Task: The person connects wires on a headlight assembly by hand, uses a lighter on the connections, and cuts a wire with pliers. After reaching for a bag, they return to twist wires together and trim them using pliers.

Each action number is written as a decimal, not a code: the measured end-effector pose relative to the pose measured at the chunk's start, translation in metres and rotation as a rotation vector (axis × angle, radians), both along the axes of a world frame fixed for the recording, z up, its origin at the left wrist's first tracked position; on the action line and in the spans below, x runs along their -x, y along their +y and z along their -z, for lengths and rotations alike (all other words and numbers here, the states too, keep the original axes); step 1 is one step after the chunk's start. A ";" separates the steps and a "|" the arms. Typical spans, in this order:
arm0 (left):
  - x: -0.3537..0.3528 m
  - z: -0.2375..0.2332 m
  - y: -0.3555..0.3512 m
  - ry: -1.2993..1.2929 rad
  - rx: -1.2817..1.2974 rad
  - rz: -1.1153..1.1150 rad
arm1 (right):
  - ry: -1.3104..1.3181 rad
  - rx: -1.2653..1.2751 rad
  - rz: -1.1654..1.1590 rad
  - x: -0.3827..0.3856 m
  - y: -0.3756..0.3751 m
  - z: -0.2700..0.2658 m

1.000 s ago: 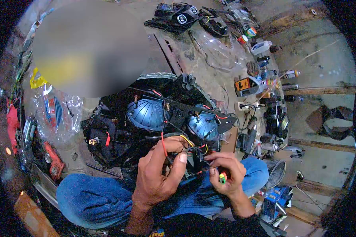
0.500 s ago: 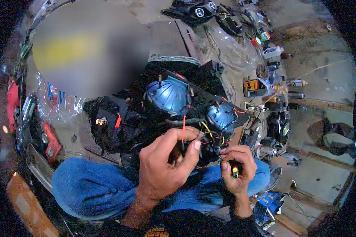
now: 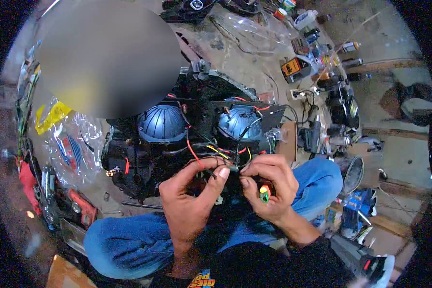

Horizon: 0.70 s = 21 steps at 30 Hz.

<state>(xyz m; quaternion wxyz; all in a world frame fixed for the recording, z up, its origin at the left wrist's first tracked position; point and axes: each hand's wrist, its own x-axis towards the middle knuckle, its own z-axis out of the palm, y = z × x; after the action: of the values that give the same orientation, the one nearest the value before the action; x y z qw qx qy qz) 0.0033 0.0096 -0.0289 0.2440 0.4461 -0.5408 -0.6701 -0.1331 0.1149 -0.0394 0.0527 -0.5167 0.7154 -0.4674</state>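
My left hand (image 3: pixel 192 192) is closed, its thumb and forefinger pinching a thin black wire (image 3: pixel 213 174) below a red wire (image 3: pixel 192 149). Opposite it, my right hand (image 3: pixel 276 187) pinches a dark wire end close to the left fingertips. Tucked in the right palm is a small tool with a green and yellow handle end (image 3: pixel 264 194); the rest of it is hidden by the fingers. Yellow wires (image 3: pixel 218 151) run just behind both hands. Beyond them, two ribbed blue-grey lamp domes (image 3: pixel 162 124) (image 3: pixel 240 122) sit on a black housing (image 3: pixel 204 115).
To the left lie a clear plastic bag (image 3: pixel 77 149) and a red tool (image 3: pixel 83 207). Bottles and an orange-labelled jug (image 3: pixel 293 68) stand at the right, near a power socket (image 3: pixel 297 94). A blurred area hides the upper left. My jeans-clad legs (image 3: pixel 129 245) flank the work.
My hands have come closer together, fingertips nearly meeting. The camera view has shifted, so the lamp domes appear further left and more level. The handled tool stays in my right palm.
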 end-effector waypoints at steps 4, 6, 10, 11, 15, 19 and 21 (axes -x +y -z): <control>0.002 -0.003 0.001 0.033 -0.066 -0.020 | 0.068 0.007 -0.068 0.004 0.001 0.007; 0.002 0.000 -0.001 0.031 0.019 0.020 | 0.085 -0.001 -0.076 0.006 0.002 0.009; 0.002 0.005 0.002 0.062 0.032 0.006 | 0.109 0.017 -0.077 0.005 0.002 0.010; 0.002 0.006 0.002 0.061 0.007 0.009 | 0.094 0.023 -0.072 0.005 0.002 0.010; 0.002 0.003 0.003 0.097 -0.042 -0.009 | 0.041 0.028 -0.052 0.005 0.004 0.011; 0.001 0.006 0.003 0.050 -0.066 -0.007 | -0.024 0.027 -0.053 0.007 0.002 0.012; 0.001 0.004 0.003 0.032 -0.066 -0.007 | -0.014 0.038 -0.050 0.008 0.002 0.011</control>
<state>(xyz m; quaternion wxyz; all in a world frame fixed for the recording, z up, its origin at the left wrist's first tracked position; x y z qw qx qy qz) 0.0023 0.0127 -0.0332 0.2401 0.4450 -0.5131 -0.6936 -0.1407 0.1166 -0.0509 0.0596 -0.5322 0.6927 -0.4830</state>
